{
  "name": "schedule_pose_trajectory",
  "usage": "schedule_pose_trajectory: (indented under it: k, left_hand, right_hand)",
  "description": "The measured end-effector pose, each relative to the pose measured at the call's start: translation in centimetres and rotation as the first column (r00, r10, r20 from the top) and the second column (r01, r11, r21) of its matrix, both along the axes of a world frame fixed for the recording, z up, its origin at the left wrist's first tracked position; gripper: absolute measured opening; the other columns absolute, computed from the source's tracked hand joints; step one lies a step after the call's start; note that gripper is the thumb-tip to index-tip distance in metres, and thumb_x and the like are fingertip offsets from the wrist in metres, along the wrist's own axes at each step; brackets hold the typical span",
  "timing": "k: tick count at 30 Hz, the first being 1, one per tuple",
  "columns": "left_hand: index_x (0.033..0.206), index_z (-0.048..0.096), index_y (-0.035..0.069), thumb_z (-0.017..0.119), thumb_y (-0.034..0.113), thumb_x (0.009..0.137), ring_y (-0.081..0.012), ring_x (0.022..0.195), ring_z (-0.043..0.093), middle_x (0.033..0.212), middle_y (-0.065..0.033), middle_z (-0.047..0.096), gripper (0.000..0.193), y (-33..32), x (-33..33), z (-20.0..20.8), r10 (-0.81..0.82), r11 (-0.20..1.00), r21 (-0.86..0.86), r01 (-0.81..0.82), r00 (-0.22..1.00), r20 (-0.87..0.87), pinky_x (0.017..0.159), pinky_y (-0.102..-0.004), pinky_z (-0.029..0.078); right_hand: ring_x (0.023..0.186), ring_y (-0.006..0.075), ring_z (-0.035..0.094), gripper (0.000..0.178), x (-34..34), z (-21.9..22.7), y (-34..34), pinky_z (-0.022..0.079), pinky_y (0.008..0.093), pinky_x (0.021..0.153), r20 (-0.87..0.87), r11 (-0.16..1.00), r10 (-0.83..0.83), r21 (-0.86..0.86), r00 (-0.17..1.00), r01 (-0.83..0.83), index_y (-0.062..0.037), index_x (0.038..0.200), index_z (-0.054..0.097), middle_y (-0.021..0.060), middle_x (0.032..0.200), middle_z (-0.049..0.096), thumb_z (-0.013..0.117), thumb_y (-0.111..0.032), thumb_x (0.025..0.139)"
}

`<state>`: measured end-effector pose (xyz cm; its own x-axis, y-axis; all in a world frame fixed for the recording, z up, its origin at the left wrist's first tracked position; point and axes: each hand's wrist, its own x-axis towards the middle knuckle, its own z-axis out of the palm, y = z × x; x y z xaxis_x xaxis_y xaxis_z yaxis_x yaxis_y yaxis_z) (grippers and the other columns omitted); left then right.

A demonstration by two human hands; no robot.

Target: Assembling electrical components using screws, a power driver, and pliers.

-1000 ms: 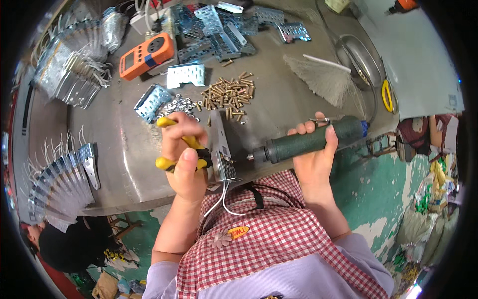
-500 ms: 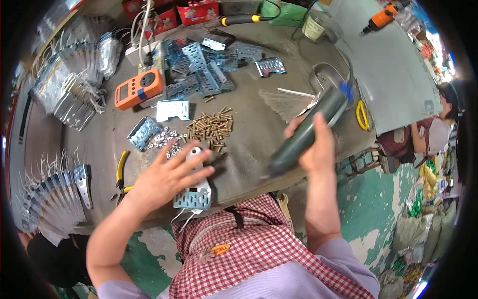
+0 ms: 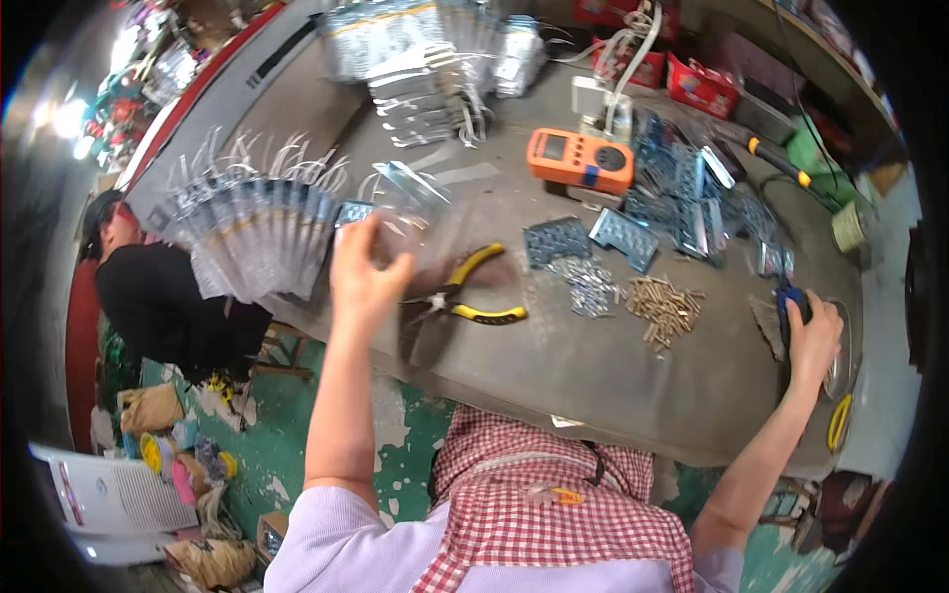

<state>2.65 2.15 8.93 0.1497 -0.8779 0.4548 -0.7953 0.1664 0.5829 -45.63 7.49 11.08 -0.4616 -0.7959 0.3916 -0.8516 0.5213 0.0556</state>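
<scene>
At the far right my right hand has its fingers curled at a dark, blue-ended electric screwdriver, mostly hidden by the hand. On the left my left hand is slightly blurred, thumb and fingers apart, and nothing shows clearly between them. Its fingertips are beside a blue metal bracket at the end of a fanned row of wired pieces. Just beyond them is a smeared, pale blue shape. Yellow-handled pliers lie to the right of this hand.
Brass screws and small silver nuts lie in piles mid-table. Behind them are loose blue brackets and an orange multimeter. More wired pieces are stacked at the back. A person in black is at the left.
The view has turned left. My left hand has left the wired bracket's spot at the front edge and reached the row. My right hand has carried the electric screwdriver to the table's right side.
</scene>
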Motion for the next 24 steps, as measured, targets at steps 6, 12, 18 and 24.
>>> schedule_pose_trajectory:
  k: [6,12,18,24]
  left_hand:
    - [0.112,0.053,-0.001,0.072,0.027,0.064,-0.0295,0.08,0.055,0.089,-0.0154,0.054,0.058,-0.6,9.7,-2.1,0.371,0.873,0.238,-0.426,0.896,0.243,0.074,-0.0368,0.044]
    - [0.117,0.049,0.002,0.075,0.02,0.065,-0.0335,0.098,0.055,0.106,-0.0214,0.057,0.061,0.9,9.3,-3.9,0.407,0.871,0.222,-0.438,0.897,0.174,0.082,-0.0379,0.044]
    - [0.116,0.049,0.003,0.074,0.017,0.066,-0.0321,0.103,0.051,0.111,-0.0191,0.053,0.058,-1.5,8.0,-1.8,0.344,0.921,0.036,-0.388,0.854,0.389,0.085,-0.0371,0.042]
    - [0.118,0.048,0.004,0.07,0.02,0.068,-0.034,0.114,0.042,0.123,-0.0167,0.045,0.056,-16.0,2.3,5.4,-0.051,0.963,-0.201,0.177,0.858,0.512,0.093,-0.0389,0.037]
  right_hand:
    - [0.093,0.0281,0.054,0.02,10.1,-0.8,-5.2,0.041,0.0349,0.083,0.326,0.629,0.777,-0.436,0.539,-0.643,-0.0024,0.096,0.059,0.0134,0.096,0.057,0.06,-0.007,0.076]
    - [0.089,0.0301,0.052,0.029,14.9,-4.8,-8.5,0.043,0.037,0.077,0.193,0.595,0.804,-0.272,0.563,-0.756,-0.0015,0.097,0.057,0.0133,0.093,0.055,0.066,-0.01,0.07]
    - [0.085,0.0318,0.051,0.029,14.6,-5.1,-9.0,0.041,0.039,0.071,0.36,0.51,0.855,-0.455,0.373,-0.73,-0.0009,0.085,0.047,0.0136,0.091,0.051,0.065,0.006,0.062]
    - [0.093,0.0335,0.054,0.033,14.4,-0.9,-3.3,0.043,0.037,0.077,0.73,0.645,0.648,-0.376,0.216,-0.665,-0.0027,0.099,0.047,0.0149,0.098,0.054,0.057,0.004,0.068]
